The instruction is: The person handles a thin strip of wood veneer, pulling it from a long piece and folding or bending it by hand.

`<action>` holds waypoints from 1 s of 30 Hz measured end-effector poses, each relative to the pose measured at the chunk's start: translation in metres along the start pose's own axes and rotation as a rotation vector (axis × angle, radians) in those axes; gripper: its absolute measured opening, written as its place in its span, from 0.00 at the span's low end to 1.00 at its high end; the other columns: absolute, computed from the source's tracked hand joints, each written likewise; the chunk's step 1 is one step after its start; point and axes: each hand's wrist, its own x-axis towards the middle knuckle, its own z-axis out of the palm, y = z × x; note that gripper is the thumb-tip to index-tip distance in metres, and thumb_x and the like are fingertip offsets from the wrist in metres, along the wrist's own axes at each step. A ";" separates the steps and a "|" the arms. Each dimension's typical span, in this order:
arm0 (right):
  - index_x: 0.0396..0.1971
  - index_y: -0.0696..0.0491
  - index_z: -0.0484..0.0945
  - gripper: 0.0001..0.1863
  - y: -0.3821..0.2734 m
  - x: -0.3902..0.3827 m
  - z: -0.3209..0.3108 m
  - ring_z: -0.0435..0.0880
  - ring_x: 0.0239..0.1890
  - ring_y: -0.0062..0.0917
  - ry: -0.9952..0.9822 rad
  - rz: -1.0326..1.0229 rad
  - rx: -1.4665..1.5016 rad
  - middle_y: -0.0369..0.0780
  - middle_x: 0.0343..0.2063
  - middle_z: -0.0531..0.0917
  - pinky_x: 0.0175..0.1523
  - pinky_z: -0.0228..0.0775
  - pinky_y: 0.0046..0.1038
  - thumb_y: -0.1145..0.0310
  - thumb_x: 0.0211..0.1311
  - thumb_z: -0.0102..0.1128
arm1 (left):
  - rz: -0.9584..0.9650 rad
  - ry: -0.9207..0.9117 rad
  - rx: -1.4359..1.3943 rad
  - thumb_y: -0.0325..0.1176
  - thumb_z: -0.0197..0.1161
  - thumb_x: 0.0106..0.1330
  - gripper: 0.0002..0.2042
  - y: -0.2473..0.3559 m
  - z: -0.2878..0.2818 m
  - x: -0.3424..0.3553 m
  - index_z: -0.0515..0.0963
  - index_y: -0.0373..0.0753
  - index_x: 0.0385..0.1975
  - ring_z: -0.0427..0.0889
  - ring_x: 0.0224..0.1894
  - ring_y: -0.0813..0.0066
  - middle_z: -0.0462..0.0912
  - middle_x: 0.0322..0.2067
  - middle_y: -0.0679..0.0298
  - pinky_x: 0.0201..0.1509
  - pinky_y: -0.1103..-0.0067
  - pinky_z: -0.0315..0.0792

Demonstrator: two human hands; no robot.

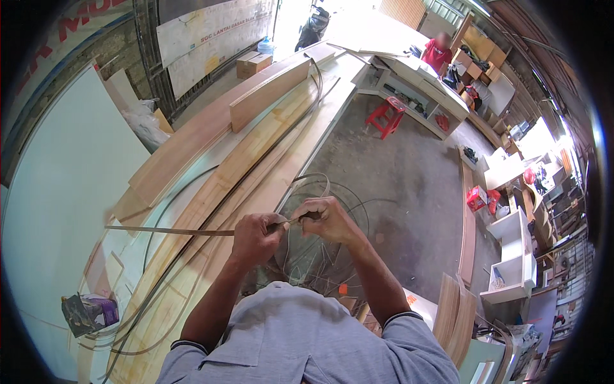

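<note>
Both hands are closed around a thin brown wood-look edging strip [166, 230]. My left hand [256, 240] pinches it, with a length stretching out leftward over the boards. Just to the right, my right hand [326, 221] grips it too, with fingers bent near my left thumb. A curved loop of strip [314, 176] rises beyond my hands. Long pale wooden boards [259, 148] lie diagonally under and left of my hands, with more dark and brown strips trailing along them. Loose coils hang over the concrete floor past the boards' edge.
A white panel [61, 173] stands left; a purple-and-black package [89, 315] is lower left. A red stool [384, 118] is near a white cabinet [441, 115]. Beyond it is a person in red [436, 57]. White carcasses [518, 269] and stacked strips [455, 307] line the right.
</note>
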 end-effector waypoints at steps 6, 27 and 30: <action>0.37 0.59 0.84 0.13 0.000 0.000 -0.001 0.83 0.24 0.19 -0.001 -0.049 0.028 0.38 0.30 0.83 0.31 0.75 0.22 0.83 0.51 0.56 | 0.049 -0.005 0.046 0.37 0.66 0.58 0.08 0.000 0.001 0.002 0.86 0.41 0.32 0.76 0.17 0.61 0.77 0.14 0.57 0.26 0.68 0.67; 0.33 0.60 0.84 0.11 0.011 -0.002 0.005 0.85 0.24 0.19 0.005 0.030 -0.033 0.38 0.25 0.84 0.30 0.75 0.20 0.82 0.52 0.54 | 0.122 0.008 0.094 0.34 0.65 0.60 0.07 -0.005 0.005 -0.003 0.85 0.39 0.33 0.78 0.19 0.67 0.81 0.19 0.56 0.28 0.72 0.70; 0.34 0.60 0.84 0.11 0.013 -0.005 0.003 0.85 0.23 0.20 0.030 0.012 -0.009 0.38 0.23 0.83 0.32 0.75 0.22 0.81 0.53 0.54 | 0.081 0.008 0.122 0.36 0.66 0.59 0.07 -0.005 0.008 -0.004 0.86 0.43 0.32 0.80 0.21 0.56 0.80 0.18 0.56 0.27 0.67 0.70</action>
